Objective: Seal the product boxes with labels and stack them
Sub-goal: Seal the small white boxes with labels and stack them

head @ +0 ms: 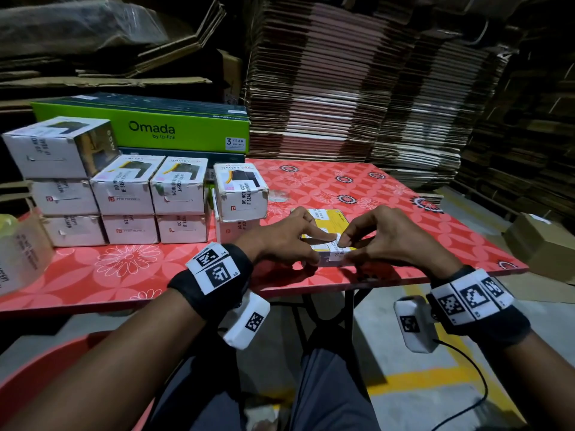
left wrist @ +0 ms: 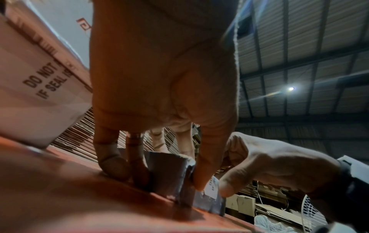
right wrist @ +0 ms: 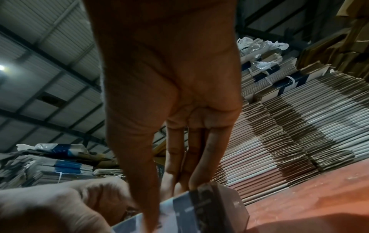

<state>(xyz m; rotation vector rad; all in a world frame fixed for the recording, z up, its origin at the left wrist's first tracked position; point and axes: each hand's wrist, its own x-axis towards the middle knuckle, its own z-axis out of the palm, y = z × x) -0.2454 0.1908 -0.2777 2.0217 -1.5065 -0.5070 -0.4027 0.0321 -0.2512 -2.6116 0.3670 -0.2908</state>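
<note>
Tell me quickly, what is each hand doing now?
Left hand: holds the yellow box, forefinger on the seal label.
Right hand: pinches that label onto the box.

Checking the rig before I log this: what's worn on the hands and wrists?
Both hands bare, left hand and right hand. Each wrist has a black band carrying white blocks with black square markers, plus a white camera pod beneath; a black cable trails from the right pod.

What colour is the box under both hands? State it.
Yellow box with white seal label; the head view shows it best.
</note>
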